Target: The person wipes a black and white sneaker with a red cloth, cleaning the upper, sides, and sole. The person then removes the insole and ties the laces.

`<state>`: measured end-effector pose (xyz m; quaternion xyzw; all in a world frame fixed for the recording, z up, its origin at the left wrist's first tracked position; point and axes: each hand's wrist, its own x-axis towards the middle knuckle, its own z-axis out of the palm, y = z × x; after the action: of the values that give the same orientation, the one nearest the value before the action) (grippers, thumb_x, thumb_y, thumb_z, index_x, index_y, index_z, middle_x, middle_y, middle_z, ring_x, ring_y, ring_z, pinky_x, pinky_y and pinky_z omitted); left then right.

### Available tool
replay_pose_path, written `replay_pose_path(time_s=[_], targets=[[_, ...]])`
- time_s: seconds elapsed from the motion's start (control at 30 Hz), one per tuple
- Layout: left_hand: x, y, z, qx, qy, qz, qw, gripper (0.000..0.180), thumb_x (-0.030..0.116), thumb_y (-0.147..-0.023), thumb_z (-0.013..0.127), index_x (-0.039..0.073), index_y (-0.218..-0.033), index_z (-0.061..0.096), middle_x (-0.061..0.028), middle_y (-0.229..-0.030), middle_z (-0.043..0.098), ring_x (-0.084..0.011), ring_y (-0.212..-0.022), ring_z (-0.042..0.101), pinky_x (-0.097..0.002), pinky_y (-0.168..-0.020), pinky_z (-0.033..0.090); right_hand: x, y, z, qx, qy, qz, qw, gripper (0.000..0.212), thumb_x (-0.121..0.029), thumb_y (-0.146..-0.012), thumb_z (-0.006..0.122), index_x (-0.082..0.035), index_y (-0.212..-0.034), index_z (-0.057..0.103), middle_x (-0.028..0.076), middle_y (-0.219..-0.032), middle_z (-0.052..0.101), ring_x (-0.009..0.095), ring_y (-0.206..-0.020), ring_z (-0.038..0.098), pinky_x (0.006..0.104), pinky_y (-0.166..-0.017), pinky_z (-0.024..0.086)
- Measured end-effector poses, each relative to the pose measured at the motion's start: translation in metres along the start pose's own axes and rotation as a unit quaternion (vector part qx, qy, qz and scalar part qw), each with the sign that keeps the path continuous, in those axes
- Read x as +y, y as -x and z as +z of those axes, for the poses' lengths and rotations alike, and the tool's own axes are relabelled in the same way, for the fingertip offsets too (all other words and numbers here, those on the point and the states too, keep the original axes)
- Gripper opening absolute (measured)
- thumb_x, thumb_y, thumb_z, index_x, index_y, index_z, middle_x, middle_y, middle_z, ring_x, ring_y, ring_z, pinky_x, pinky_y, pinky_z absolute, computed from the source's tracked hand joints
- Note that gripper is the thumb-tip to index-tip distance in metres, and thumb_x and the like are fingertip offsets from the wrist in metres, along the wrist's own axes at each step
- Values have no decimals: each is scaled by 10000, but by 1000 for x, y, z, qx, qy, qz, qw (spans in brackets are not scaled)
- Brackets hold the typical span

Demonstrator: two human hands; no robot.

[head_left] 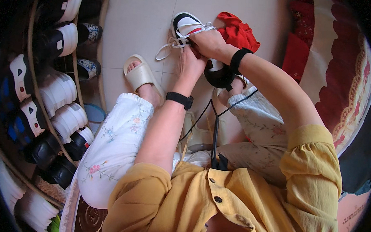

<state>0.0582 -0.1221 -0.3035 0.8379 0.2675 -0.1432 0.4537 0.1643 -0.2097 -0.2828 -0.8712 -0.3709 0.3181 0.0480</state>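
A sneaker (184, 21) in white, black and red is in front of me over the tiled floor, its toe facing away. Its white laces (164, 52) hang loose in a loop to the left. My left hand (191, 62) is closed at the shoe's opening, its fingertips partly hidden. From the right, my right hand (208, 42) reaches across the laces and grips the upper, close against the left hand. The black heel part (218, 75) shows below my right wrist. What the fingers pinch inside the shoe is hidden.
A crumpled red cloth (238, 32) lies just right of the sneaker. At the left stands a shoe rack (103, 48) with several pairs. My foot in a beige slide sandal (142, 75) rests left of the shoe. A patterned bed cover (343, 74) edges the right side. Black cords (215, 134) hang before me.
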Motion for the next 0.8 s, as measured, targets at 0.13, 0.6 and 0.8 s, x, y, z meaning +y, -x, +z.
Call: replay_pose_path(time_s=[0.13, 0.6, 0.8], targets=[[3, -3, -3, 46, 28, -25, 998, 302, 267, -775, 800, 37, -854, 619, -173, -830, 714, -384, -823, 702, -470, -732, 539, -8, -1, -10, -16, 48, -8, 999, 171, -181, -842, 683, -88, -956, 769, 152, -960, 758, 321, -902, 750, 428, -748, 598], [14, -27, -65, 65, -111, -75, 989, 159, 198, -747, 677, 102, -869, 641, -161, -900, 730, -397, -913, 695, -484, -850, 542, 28, 54, -93, -51, 227, -103, 967, 185, -97, -854, 724, -120, -1036, 755, 116, -985, 756, 290, -919, 739, 385, -757, 596], [-9, -45, -85, 94, -126, -131, 979, 195, 237, -723, 709, 112, -867, 670, -141, -925, 741, -359, -931, 707, -444, -863, 549, 94, 95, -113, -93, 196, 20, 976, 132, -49, -842, 664, -80, -936, 752, 150, -931, 742, 341, -940, 725, 445, -747, 591]])
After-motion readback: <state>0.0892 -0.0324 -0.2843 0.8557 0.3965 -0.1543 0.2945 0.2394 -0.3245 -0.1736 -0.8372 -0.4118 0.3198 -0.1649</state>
